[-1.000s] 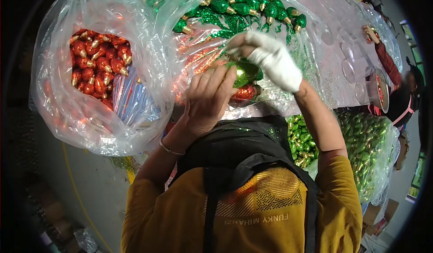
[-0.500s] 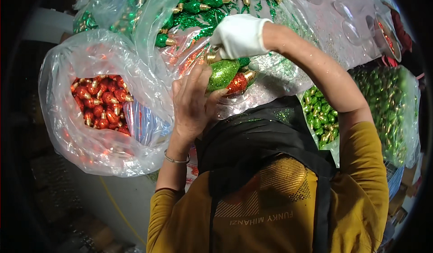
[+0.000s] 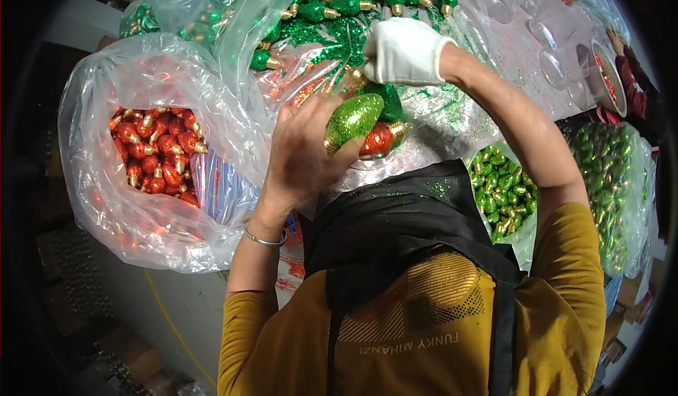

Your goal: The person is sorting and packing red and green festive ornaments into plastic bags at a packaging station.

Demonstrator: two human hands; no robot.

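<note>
Bags of bulbs all round; your left hand [image 3: 300, 159] clamps green bulb [image 3: 353, 119] w/ red bulb [image 3: 378, 140]; gloved right hand [image 3: 404, 51] pinches one (glitter's slick, could slip).

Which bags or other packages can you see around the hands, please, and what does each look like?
Left bag: clear plastic, rounded, holding red bulbs.
Top bag: clear plastic, open, green bulbs and green glitter.
Right bag: clear plastic, tall, packed with green bulbs.
Clear trays: upper right, round hollows.

A clear plastic bag of red glittered bulb ornaments [image 3: 157, 157] sat at the left. Clear plastic bags of green foil bulbs [image 3: 498, 191] lay at the right, near another person's red sleeve [image 3: 631, 85].
</note>
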